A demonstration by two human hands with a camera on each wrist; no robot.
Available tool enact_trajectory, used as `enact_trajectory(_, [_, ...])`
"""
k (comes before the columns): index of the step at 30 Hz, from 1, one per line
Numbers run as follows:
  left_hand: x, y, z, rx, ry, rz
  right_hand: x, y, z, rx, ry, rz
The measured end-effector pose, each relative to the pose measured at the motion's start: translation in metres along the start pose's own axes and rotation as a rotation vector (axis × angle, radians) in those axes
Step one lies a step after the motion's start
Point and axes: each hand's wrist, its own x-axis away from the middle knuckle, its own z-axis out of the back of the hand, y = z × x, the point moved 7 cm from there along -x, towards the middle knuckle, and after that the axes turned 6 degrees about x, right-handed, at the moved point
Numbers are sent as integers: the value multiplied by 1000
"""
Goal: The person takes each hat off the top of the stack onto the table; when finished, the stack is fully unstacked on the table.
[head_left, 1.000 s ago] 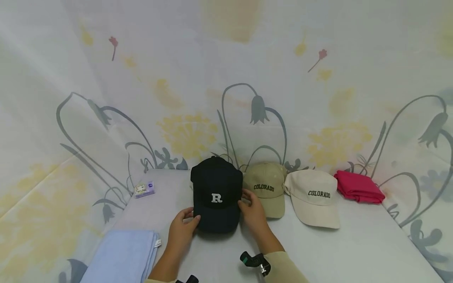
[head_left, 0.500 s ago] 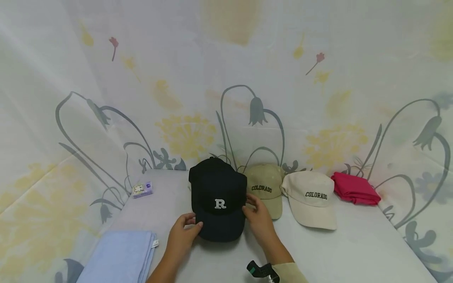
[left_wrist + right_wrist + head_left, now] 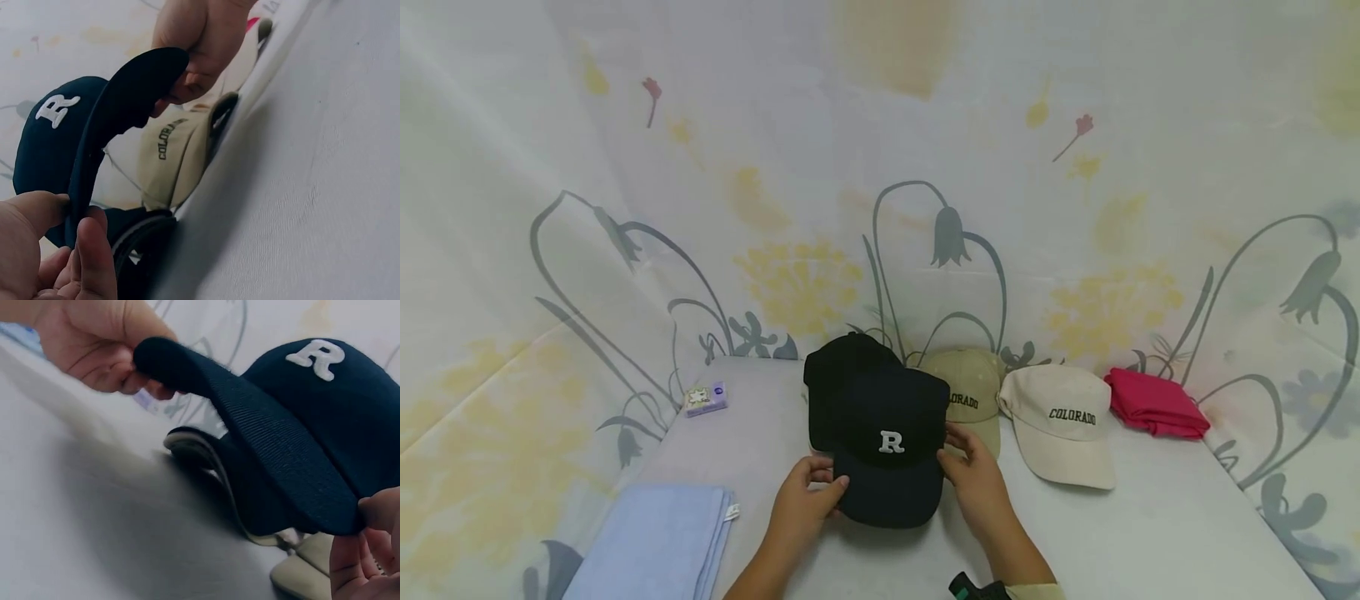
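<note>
A navy cap with a white R (image 3: 891, 454) hangs just above the table, held by its brim from both sides. My left hand (image 3: 822, 485) pinches the brim's left edge; the left wrist view shows thumb and fingers (image 3: 47, 215) clamped on it. On the right edge of the brim is my right hand (image 3: 961, 454), whose fingertips (image 3: 365, 547) curl under it. Behind and below the lifted cap sits a plain black cap (image 3: 833, 379), partly covered. A khaki COLORADO cap (image 3: 973, 387) lies right next to my right hand.
A cream COLORADO cap (image 3: 1063, 425) and a folded red cloth (image 3: 1153, 404) lie further right on the white table (image 3: 1150, 533). At the front left is a folded light blue towel (image 3: 651, 542), with a small purple packet (image 3: 706, 400) at the back left. Flowered fabric walls stand close around.
The navy R cap has come up off the black cap beneath it and shifted right and toward me, uncovering that black cap. Both hands moved with the brim.
</note>
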Motion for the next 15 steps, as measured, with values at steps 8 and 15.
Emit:
enact_trajectory(8, [6,5,-10,-47,-55,14,8,4,14,-79,-30,-6])
enact_trajectory(15, [13,7,-20,-59,-94,10,16,10,22,-167,-34,-45])
